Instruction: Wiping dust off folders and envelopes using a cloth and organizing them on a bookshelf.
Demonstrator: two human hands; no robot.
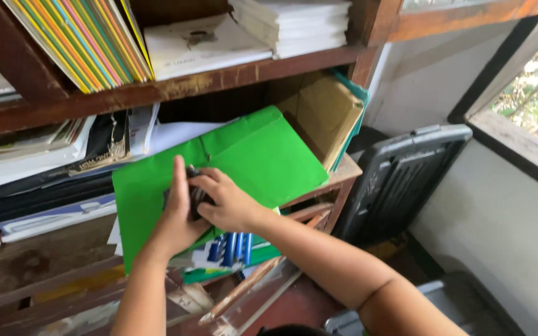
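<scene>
Nearest to the camera, two bare forearms reach up and meet over a small black object [193, 194]; it is dark and hard-looking, but most of it is covered, so its exact shape I cannot tell. The left hand [175, 214] holds it from below and from the side, with the fingers [179, 171] bent upward around it, and the right hand [226, 202] closes over it from the right, its fingers curled tight on the top. The object is pressed against a bright green folder [263, 155], smooth and matte like thin card, with a fold line in the middle, which leans out from the wooden shelf [51, 261]. Just under the hands some blue pens [235, 247] (glossy plastic, thin and round) lie side by side on printed papers. The shelf wood is rough and worn, with scratched edges. To the left of the folder there are flat piles of papers and dark books [38, 180], a little untidy. Behind the folder stands a brown cardboard box [325, 115], open and dull. To the right, a grey plastic crate [400, 180] with ribs leans on the pale wall. On the higher shelf, farther away, stand thin booklets with coloured spines [85, 40] and a pile of white papers [294, 25].
</scene>
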